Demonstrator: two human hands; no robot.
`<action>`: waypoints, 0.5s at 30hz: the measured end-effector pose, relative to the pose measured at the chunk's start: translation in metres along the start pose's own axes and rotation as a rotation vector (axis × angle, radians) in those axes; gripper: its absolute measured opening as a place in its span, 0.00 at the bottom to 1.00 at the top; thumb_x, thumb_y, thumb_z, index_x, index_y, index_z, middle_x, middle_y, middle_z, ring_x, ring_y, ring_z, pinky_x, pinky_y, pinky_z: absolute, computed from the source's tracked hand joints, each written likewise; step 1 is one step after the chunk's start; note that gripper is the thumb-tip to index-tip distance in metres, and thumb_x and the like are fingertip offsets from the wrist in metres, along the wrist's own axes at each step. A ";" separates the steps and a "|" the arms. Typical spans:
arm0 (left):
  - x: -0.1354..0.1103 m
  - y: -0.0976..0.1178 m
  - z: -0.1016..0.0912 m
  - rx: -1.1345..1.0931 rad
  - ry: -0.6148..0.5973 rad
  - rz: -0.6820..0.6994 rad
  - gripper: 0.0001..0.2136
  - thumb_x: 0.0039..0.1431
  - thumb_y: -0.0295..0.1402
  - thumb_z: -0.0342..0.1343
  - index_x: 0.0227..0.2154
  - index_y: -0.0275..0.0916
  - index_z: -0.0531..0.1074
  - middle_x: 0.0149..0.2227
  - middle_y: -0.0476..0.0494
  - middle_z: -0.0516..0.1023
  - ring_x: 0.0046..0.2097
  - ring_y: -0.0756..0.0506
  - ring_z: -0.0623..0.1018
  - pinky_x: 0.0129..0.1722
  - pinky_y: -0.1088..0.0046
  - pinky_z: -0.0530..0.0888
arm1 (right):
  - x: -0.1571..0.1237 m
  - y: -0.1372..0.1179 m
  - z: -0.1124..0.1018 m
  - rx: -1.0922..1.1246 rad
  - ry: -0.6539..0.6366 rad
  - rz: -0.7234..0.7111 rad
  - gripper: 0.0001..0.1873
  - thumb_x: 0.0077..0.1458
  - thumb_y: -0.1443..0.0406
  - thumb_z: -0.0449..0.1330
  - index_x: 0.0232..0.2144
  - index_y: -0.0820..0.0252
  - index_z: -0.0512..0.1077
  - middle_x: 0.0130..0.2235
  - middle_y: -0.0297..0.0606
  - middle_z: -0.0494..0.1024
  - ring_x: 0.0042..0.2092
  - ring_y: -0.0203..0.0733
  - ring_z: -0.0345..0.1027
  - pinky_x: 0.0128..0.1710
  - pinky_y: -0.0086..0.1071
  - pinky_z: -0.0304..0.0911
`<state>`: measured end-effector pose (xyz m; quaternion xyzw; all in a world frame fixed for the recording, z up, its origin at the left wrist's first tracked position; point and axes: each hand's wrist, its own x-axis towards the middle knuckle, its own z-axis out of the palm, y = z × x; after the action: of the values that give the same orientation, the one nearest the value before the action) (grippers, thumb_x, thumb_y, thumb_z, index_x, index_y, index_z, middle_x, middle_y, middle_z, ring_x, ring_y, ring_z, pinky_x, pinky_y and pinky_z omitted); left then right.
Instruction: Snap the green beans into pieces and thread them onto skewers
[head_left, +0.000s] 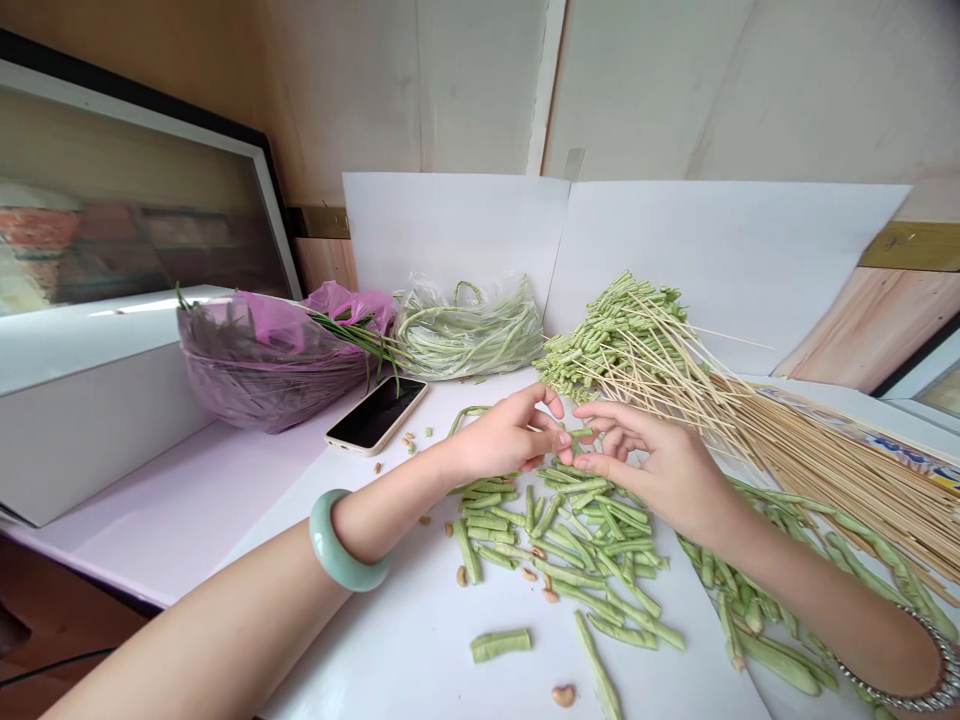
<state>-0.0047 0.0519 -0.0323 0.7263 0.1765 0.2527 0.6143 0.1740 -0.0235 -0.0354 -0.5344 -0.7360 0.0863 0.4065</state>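
Note:
My left hand (510,435) and my right hand (645,455) meet above a scatter of cut green bean pieces (570,540) on the white table (420,640). Both pinch the same short bean piece (579,435) between their fingertips. A thin bamboo skewer appears to run through the right hand's fingers, though it is hard to make out. My left wrist wears a pale green bangle (341,545), my right wrist a beaded bracelet (919,660).
A big pile of bean-loaded bamboo skewers (675,370) fans out at the right. A clear bag of long beans (469,335) and a purple bag of greens (262,360) sit at the back, a phone (375,415) beside them. White boards stand behind.

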 end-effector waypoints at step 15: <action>-0.001 0.003 -0.003 0.451 -0.092 0.073 0.13 0.60 0.37 0.51 0.23 0.36 0.65 0.20 0.57 0.57 0.24 0.53 0.57 0.26 0.76 0.57 | -0.002 0.000 0.000 -0.149 0.061 -0.239 0.07 0.56 0.66 0.58 0.34 0.58 0.76 0.33 0.36 0.78 0.32 0.40 0.71 0.32 0.31 0.62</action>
<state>-0.0078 0.0533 -0.0292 0.8618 0.1739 0.1955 0.4345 0.1744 -0.0254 -0.0369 -0.4739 -0.7861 -0.0341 0.3954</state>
